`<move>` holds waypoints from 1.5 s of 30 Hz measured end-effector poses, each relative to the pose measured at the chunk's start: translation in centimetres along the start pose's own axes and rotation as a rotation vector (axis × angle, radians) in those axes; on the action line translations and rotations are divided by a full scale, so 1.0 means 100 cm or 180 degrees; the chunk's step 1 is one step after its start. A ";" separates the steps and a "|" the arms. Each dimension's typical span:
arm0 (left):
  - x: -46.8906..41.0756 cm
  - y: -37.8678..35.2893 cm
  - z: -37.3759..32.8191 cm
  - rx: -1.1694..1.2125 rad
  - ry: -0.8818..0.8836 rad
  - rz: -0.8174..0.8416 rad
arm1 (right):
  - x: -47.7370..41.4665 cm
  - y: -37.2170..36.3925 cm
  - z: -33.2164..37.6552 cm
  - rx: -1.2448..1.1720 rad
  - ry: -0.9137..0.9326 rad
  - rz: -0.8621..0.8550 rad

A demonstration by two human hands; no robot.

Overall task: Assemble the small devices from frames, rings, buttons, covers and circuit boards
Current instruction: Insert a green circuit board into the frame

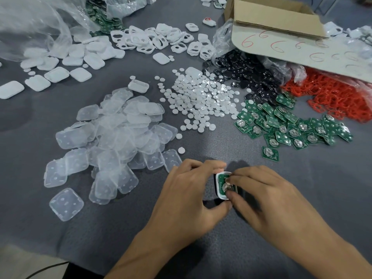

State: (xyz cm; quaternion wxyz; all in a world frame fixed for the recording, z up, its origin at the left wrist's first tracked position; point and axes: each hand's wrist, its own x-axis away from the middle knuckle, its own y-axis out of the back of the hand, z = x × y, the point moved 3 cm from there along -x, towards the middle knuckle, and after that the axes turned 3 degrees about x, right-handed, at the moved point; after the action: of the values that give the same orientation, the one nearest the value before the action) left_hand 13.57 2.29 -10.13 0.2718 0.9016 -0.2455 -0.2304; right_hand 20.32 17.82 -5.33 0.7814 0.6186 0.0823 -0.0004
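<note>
Nearest, on the grey table top (261, 158), the left hand (191, 196) grips a white rounded-rectangular plastic frame (218, 183), with the thumb at its near end and the fingers curled over its far end. A green circuit board (222, 181) carrying a silver coin cell lies face up inside the frame. The right hand (265, 200) pinches this board between forefinger and thumb. The frame's long axis runs roughly straight away from the person.

Beyond, from left to right, lie three loose heaps:
- clear square plastic covers (112, 137)
- small white round buttons (201, 99)
- spare green boards (291, 125)

Farther right, black round discs (247, 71) and red plastic rings (338, 97) spill from crumpled clear bags lying under the flap of a brown cardboard box (277, 21) marked with red sixes. The box's contents cannot be seen.

Farthest are white cut-out frames (161, 39) and opaque white covers (66, 61). At far left is a large clear plastic bag (40, 23), with more green boards at its mouth.
</note>
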 end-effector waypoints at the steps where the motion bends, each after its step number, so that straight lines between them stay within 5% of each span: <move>1: 0.000 0.000 0.000 0.0009 0.0005 -0.0002 | 0.000 0.000 0.000 0.0004 -0.0010 -0.0009; 13: 0.000 0.001 -0.003 -0.0063 0.0059 0.0023 | -0.006 0.005 0.002 0.0082 0.0054 0.0283; 45: 0.001 0.003 -0.007 -0.0178 -0.0088 0.0148 | 0.002 0.002 0.002 -0.0185 0.0018 -0.0152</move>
State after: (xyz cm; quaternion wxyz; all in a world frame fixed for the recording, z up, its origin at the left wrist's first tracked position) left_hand 13.93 2.28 -9.39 0.2987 0.8844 -0.2636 -0.2432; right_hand 20.59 17.69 -5.09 0.7986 0.5934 0.0992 -0.0149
